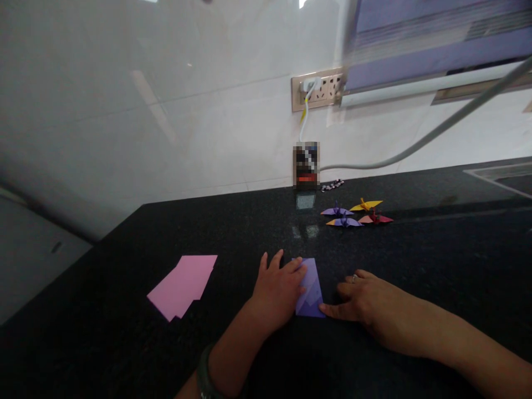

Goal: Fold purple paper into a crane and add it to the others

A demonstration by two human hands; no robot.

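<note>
A folded sheet of purple origami paper (311,296) lies flat on the dark countertop in front of me. My left hand (277,287) rests on its left side with the fingers spread, the fingertips covering part of the upper left edge. At the lower right corner, the thumb of my right hand (369,302) touches the paper. The other fingers of that hand are loosely bent and apart from the thumb, with nothing visible between them; a ring is on one of them. Left of my hands lies a loose stack of pink paper (185,285).
Several folded paper cranes, among them a yellow one (366,205) and a red one (376,219), stand at the back right. Behind them are a patterned strip (332,185) and a pixelated box (306,165) against the wall. A grey cable (399,160) runs right from there.
</note>
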